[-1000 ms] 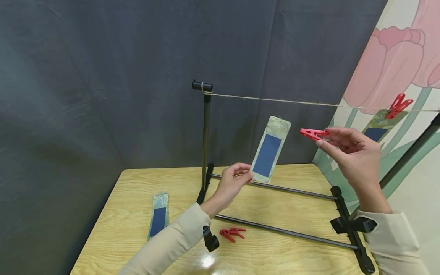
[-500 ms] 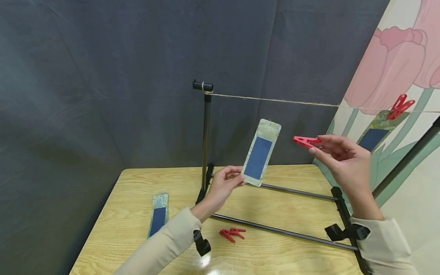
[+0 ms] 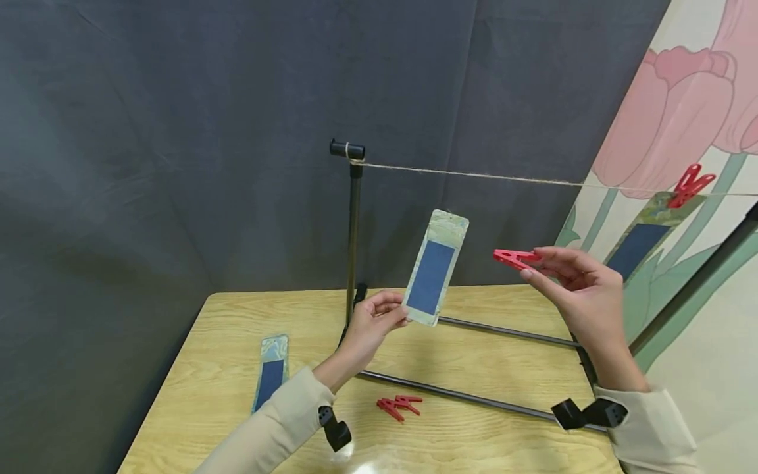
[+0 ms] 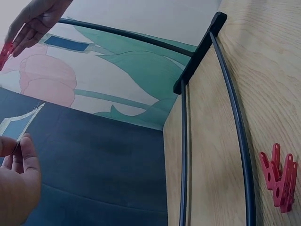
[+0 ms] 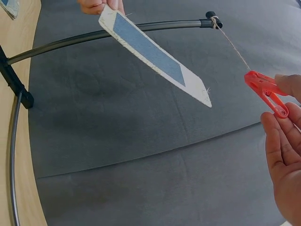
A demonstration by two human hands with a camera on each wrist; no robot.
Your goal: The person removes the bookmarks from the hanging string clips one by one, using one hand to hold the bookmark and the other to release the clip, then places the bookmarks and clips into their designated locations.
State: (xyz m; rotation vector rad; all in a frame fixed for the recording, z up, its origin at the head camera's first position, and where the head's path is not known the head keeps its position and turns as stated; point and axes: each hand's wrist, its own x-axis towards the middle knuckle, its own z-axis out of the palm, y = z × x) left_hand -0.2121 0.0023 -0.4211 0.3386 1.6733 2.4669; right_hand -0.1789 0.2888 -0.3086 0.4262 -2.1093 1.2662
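My left hand (image 3: 370, 329) pinches the lower left corner of a bookmark-like card (image 3: 431, 276), green-patterned with a blue panel, held up at a slant below the string (image 3: 474, 175). To its right, my right hand (image 3: 583, 296) holds a red clothespin (image 3: 514, 258) between thumb and fingers, its nose toward the card. In the right wrist view the clothespin (image 5: 265, 92) and the tilted card (image 5: 150, 54) are apart. Another such card (image 3: 642, 240) hangs from the string at the right under a red clothespin (image 3: 689, 186).
A black stand (image 3: 353, 230) carries the string; its base bars (image 3: 462, 392) cross the wooden table (image 3: 225, 368). Red clothespins (image 3: 399, 406) lie near the front bar. At the left, beside my sleeve, lies a similar card (image 3: 271, 372). A dark curtain hangs behind.
Both hands have moved left and slightly down, bringing along the card and the clothespin. The gap between the two is about as wide as before, and both grips have stayed.
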